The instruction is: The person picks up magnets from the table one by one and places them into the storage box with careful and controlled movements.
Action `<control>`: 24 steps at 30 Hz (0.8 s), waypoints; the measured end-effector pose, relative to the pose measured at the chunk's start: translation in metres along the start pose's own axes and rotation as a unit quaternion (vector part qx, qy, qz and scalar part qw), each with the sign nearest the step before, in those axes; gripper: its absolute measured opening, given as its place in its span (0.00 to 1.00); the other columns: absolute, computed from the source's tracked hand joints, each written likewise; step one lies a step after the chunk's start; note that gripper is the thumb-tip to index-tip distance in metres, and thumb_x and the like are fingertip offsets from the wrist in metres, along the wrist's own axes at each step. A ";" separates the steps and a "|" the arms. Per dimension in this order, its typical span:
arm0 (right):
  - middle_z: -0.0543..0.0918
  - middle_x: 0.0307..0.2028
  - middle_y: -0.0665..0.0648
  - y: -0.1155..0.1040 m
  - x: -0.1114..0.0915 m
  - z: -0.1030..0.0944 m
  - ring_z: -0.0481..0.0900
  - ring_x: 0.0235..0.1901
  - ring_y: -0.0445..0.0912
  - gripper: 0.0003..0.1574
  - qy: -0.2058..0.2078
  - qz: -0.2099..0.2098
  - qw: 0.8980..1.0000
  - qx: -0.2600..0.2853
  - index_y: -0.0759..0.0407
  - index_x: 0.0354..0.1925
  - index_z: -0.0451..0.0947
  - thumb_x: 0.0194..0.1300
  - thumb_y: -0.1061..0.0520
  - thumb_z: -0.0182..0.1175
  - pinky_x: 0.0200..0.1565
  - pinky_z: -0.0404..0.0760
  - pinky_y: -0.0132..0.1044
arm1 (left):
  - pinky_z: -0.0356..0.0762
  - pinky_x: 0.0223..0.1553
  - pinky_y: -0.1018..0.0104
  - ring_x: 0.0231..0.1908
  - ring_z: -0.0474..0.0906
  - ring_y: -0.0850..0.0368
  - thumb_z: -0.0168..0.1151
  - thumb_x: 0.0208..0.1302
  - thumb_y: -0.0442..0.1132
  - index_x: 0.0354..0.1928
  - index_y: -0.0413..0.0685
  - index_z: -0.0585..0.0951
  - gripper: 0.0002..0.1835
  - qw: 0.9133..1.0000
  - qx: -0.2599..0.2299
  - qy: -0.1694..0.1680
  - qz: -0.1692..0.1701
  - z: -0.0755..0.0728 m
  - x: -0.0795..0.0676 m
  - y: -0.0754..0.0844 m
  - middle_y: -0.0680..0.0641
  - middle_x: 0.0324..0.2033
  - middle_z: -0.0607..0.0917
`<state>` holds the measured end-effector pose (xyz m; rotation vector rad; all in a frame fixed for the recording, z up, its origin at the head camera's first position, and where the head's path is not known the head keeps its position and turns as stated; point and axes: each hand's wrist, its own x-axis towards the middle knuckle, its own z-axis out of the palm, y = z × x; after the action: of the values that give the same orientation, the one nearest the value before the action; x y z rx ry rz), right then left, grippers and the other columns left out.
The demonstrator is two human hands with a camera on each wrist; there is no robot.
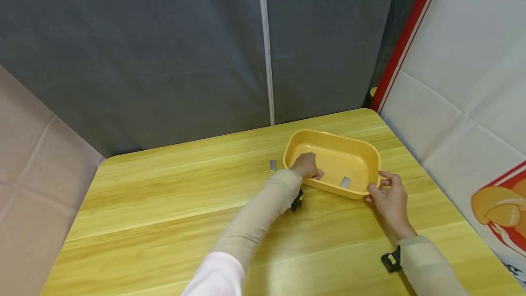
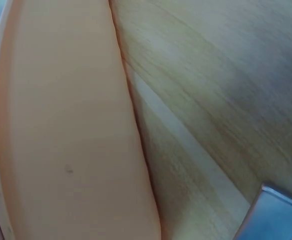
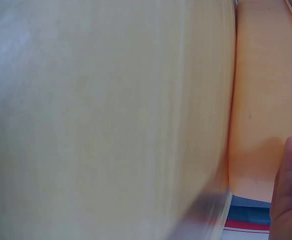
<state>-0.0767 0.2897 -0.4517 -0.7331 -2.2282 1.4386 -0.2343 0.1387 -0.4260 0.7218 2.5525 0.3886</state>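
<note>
A yellow plastic basin (image 1: 337,140) stands toward the table's back right; its outer wall looks orange in both wrist views. My left hand (image 1: 305,164) reaches over its near left rim, with the fingertips down inside and mostly hidden. Close beside those fingers lies a small flat rectangular piece (image 1: 319,174); I cannot tell whether they hold it. A second silvery piece (image 1: 345,182) rests on the basin floor near the front wall. My right hand (image 1: 388,198) grips the basin's near right corner, its thumb (image 3: 289,170) along the outer wall in the right wrist view.
Left of the basin, a small silver metal block (image 1: 273,165) lies on the wooden table (image 1: 164,214), seen larger as a metal block (image 2: 273,217) in the left wrist view. A grey curtain (image 1: 164,58) hangs behind; a white printed sheet (image 1: 464,81) borders the right.
</note>
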 end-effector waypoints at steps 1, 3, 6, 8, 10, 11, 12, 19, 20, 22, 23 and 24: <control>0.64 0.33 0.59 0.000 0.000 0.000 0.73 0.14 0.33 0.27 0.000 0.000 1.000 -0.001 0.69 0.54 0.59 0.54 0.69 0.50 0.19 0.76 0.30 | 0.61 0.28 0.74 0.34 0.67 0.60 0.60 0.54 0.38 0.63 0.48 0.63 0.32 1.000 -0.001 0.000 0.000 0.000 0.000 0.000 0.51 0.56 0.71; 0.64 0.33 0.59 0.000 0.000 0.000 0.73 0.14 0.33 0.27 0.000 0.001 1.000 -0.003 0.69 0.54 0.59 0.54 0.69 0.50 0.19 0.76 0.30 | 0.61 0.28 0.74 0.35 0.67 0.60 0.61 0.54 0.37 0.63 0.48 0.64 0.32 1.000 -0.005 0.000 -0.004 0.000 -0.001 -0.001 0.51 0.57 0.70; 0.64 0.33 0.59 -0.001 0.000 0.000 0.73 0.15 0.33 0.27 -0.001 0.002 1.000 -0.004 0.68 0.54 0.59 0.55 0.69 0.50 0.19 0.76 0.30 | 0.61 0.30 0.74 0.37 0.67 0.60 0.62 0.53 0.38 0.62 0.49 0.64 0.33 1.000 -0.010 0.001 -0.007 -0.001 -0.001 -0.002 0.51 0.57 0.69; 0.64 0.34 0.59 -0.001 0.000 0.000 0.73 0.15 0.33 0.27 -0.002 0.002 1.000 -0.004 0.68 0.55 0.59 0.55 0.69 0.50 0.19 0.76 0.30 | 0.61 0.28 0.73 0.37 0.67 0.59 0.62 0.52 0.37 0.63 0.49 0.64 0.33 1.000 -0.012 0.002 -0.005 -0.001 -0.002 -0.002 0.51 0.58 0.69; 0.64 0.34 0.60 -0.001 0.000 -0.001 0.73 0.15 0.32 0.27 -0.003 0.002 1.000 -0.005 0.69 0.55 0.59 0.55 0.69 0.50 0.19 0.76 0.30 | 0.61 0.27 0.73 0.36 0.67 0.59 0.63 0.51 0.37 0.63 0.50 0.64 0.34 1.000 -0.015 0.004 -0.004 -0.002 -0.002 -0.002 0.51 0.58 0.69; 0.64 0.34 0.60 -0.002 0.000 -0.001 0.73 0.15 0.32 0.27 -0.003 0.002 1.000 -0.006 0.69 0.55 0.59 0.55 0.69 0.50 0.19 0.76 0.30 | 0.61 0.27 0.74 0.37 0.68 0.59 0.63 0.50 0.37 0.63 0.50 0.64 0.35 1.000 -0.015 0.005 -0.004 -0.003 -0.002 -0.002 0.51 0.58 0.69; 0.64 0.34 0.60 -0.002 0.000 -0.001 0.73 0.15 0.32 0.28 -0.003 0.001 1.000 -0.005 0.69 0.55 0.59 0.55 0.69 0.50 0.19 0.76 0.30 | 0.61 0.26 0.74 0.37 0.68 0.59 0.63 0.50 0.36 0.62 0.50 0.65 0.35 1.000 -0.016 0.006 -0.003 -0.003 -0.002 -0.002 0.52 0.58 0.68; 0.64 0.35 0.60 0.000 0.000 -0.001 0.73 0.15 0.32 0.27 -0.007 -0.003 1.000 -0.002 0.69 0.55 0.58 0.56 0.68 0.50 0.20 0.77 0.30 | 0.61 0.19 0.74 0.20 0.63 0.60 0.67 0.48 0.37 0.19 0.42 0.80 0.07 0.997 -0.072 0.025 -0.014 -0.002 0.002 -0.005 0.50 0.22 0.76; 0.64 0.35 0.60 0.000 0.000 -0.001 0.73 0.15 0.32 0.27 -0.007 -0.003 1.000 -0.002 0.69 0.55 0.58 0.56 0.68 0.50 0.20 0.77 0.30 | 0.60 0.18 0.74 0.19 0.62 0.59 0.67 0.47 0.37 0.15 0.43 0.77 0.11 0.996 -0.079 0.030 -0.015 -0.002 0.003 -0.005 0.50 0.19 0.73; 0.65 0.35 0.60 0.000 0.000 -0.001 0.73 0.16 0.32 0.27 -0.007 -0.004 1.000 -0.002 0.69 0.55 0.58 0.56 0.68 0.50 0.20 0.77 0.30 | 0.60 0.17 0.74 0.19 0.62 0.59 0.67 0.46 0.36 0.12 0.45 0.75 0.13 0.995 -0.091 0.041 -0.015 -0.002 0.004 -0.007 0.51 0.18 0.72; 0.65 0.35 0.60 0.000 0.000 -0.001 0.73 0.16 0.33 0.27 -0.007 -0.003 1.000 -0.001 0.69 0.55 0.58 0.56 0.68 0.50 0.20 0.77 0.30 | 0.60 0.17 0.74 0.19 0.63 0.59 0.67 0.46 0.36 0.12 0.45 0.74 0.13 0.994 -0.095 0.045 -0.014 -0.002 0.005 -0.007 0.52 0.19 0.72; 0.65 0.35 0.60 0.000 0.000 -0.001 0.73 0.16 0.33 0.27 -0.007 -0.003 1.000 -0.001 0.69 0.55 0.58 0.56 0.68 0.50 0.20 0.77 0.30 | 0.60 0.17 0.74 0.20 0.64 0.59 0.67 0.46 0.35 0.11 0.45 0.74 0.13 0.994 -0.102 0.046 -0.014 -0.002 0.005 -0.008 0.51 0.20 0.73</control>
<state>-0.0765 0.2907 -0.4511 -0.7176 -2.2420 1.4428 -0.2426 0.1347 -0.4296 0.6047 2.5575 0.6760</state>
